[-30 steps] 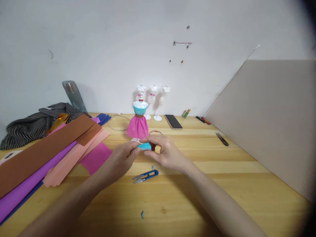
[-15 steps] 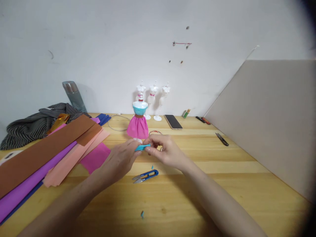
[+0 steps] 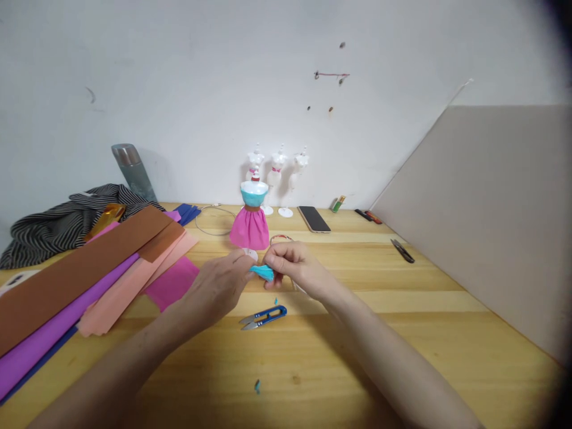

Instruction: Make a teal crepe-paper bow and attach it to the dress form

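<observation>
Between my two hands is a small gathered piece of turquoise crepe paper (image 3: 263, 272), narrow at the left and fanned out at the right. My left hand (image 3: 223, 280) pinches its narrow end. The fingers of my right hand (image 3: 290, 265) close on its wider, pleated end. Just behind them stands a small dress form (image 3: 249, 229) with a turquoise top, a brown waistband and a pink skirt. Blue-handled thread snips (image 3: 263, 318) lie on the table below my hands, blades pointing left. Tiny turquoise scraps (image 3: 257, 386) are on the wood.
Brown, purple and peach paper strips (image 3: 89, 262) cover the left side, by a striped cloth (image 3: 80, 217) and a bottle (image 3: 134, 171). White mannequins (image 3: 277, 164) stand against the wall. A phone (image 3: 314, 219), a green thread spool (image 3: 338, 204) and dark scissors (image 3: 403, 251) lie on the right.
My right hand has turned and shifted its grip, and the turquoise piece now tilts down to the right, showing its fanned pleats. My left hand keeps its pinch.
</observation>
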Demonstrator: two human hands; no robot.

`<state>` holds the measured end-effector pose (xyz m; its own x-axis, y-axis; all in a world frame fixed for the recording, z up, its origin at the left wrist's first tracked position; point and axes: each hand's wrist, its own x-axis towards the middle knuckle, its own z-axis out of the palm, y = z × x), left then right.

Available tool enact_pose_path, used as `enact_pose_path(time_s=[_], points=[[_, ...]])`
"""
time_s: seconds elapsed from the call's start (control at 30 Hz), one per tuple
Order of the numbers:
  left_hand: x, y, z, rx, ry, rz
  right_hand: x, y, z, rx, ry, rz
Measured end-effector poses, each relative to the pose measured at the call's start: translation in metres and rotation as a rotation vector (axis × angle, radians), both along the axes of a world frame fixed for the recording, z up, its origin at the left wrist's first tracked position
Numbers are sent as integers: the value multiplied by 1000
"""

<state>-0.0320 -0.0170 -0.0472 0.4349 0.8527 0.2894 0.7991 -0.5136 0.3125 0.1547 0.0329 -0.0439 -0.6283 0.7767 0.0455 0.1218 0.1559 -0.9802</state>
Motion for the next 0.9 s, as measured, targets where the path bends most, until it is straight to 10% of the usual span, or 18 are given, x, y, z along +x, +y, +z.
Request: enact_pose_path(time_s=[0.33,0.9], points=[[1,1,-1,-119,-296,79,-2,-4,-1,254,32,-166],[4,-2,5,-216,-494,101,-8,-6,-11,213,106,-250]])
